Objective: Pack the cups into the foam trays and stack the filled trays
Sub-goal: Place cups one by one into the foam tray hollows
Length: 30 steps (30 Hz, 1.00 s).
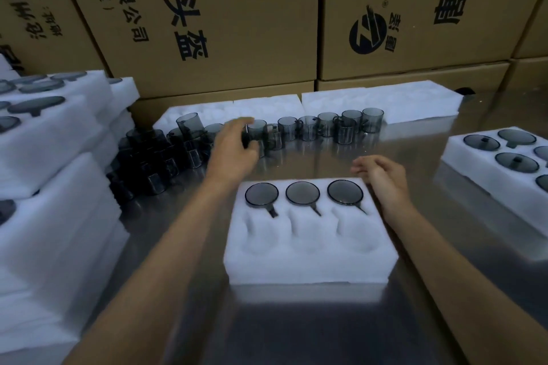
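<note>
Foam tray, three cups seated in its far row, near row unfilled; beyond it, loose cups being reached by the spread left hand; right hand relaxed, nothing held; a grasp is judged next.

Steel table (reflective) bears foam trays, loose smoky cups, stacked trays.
</note>
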### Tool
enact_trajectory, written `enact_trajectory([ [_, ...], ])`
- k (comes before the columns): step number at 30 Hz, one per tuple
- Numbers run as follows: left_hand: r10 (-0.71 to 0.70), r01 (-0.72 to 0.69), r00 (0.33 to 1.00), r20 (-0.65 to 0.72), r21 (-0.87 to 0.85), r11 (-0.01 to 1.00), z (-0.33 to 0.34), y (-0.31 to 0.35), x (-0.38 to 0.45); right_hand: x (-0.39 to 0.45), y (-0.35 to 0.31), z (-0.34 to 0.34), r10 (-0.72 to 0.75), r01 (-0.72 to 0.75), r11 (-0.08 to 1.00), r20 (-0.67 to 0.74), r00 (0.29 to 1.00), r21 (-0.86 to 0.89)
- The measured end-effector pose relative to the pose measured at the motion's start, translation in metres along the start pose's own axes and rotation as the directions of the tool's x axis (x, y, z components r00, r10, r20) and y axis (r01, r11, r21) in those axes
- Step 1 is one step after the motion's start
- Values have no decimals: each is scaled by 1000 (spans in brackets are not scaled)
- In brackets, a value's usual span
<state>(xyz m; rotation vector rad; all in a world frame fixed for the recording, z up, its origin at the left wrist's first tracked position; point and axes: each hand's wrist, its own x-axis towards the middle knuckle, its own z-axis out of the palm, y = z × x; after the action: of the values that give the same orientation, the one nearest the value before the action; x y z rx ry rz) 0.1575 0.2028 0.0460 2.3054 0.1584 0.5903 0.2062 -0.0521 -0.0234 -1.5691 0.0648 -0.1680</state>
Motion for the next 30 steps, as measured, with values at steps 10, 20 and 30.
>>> enact_trajectory([
  [10,-403,403,911,-82,379,833,-39,-99,128,31,16,27,-32,10,993,-189,981,-115],
  [20,-37,86,963,-269,173,981,-32,-96,96,30,10,27,-13,-13,990,-188,982,-138],
  [30,126,-116,991,42,-201,973,-52,-19,-59,14,-6,3,27,-11,990,110,994,-140],
])
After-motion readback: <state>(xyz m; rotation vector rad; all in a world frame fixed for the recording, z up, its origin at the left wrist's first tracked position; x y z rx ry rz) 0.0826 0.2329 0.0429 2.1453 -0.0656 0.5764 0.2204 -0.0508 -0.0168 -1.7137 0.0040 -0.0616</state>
